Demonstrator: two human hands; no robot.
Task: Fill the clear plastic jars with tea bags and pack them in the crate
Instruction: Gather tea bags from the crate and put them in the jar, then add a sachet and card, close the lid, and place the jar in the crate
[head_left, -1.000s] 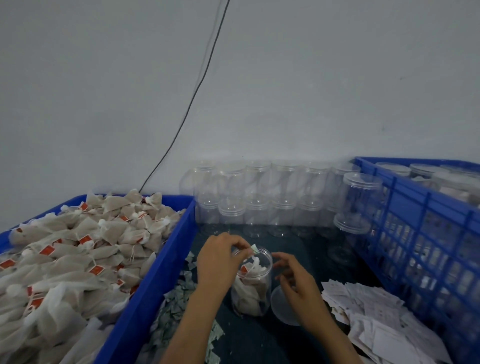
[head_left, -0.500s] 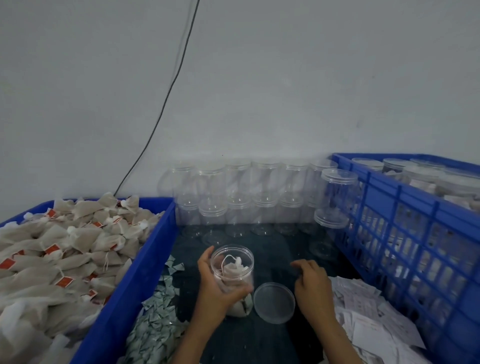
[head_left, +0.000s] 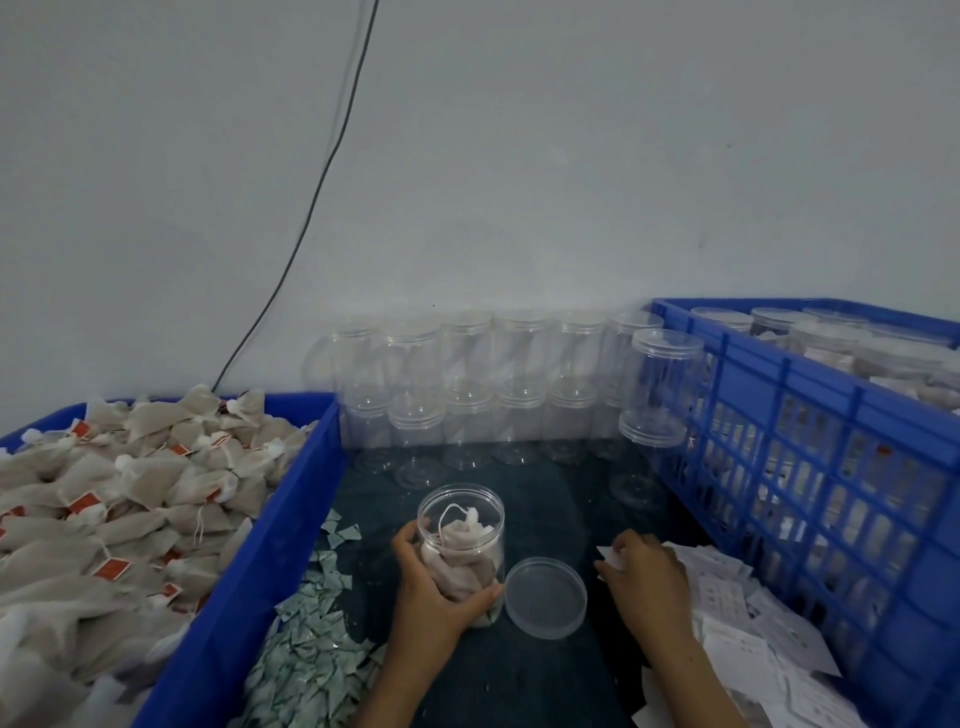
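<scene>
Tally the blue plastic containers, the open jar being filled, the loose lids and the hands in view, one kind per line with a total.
Blue plastic containers: 2, a solid-walled bin of tea bags and a lattice crate
Open clear plastic jar holding tea bags: 1
Loose round clear lid: 1
Hands: 2, left hand and right hand
Total: 6

Upright open jar, tea bags inside

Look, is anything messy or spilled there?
Yes. Small pale paper scraps lie strewn loose on the dark table beside the blue bin of tea bags, near the left hand.
</scene>
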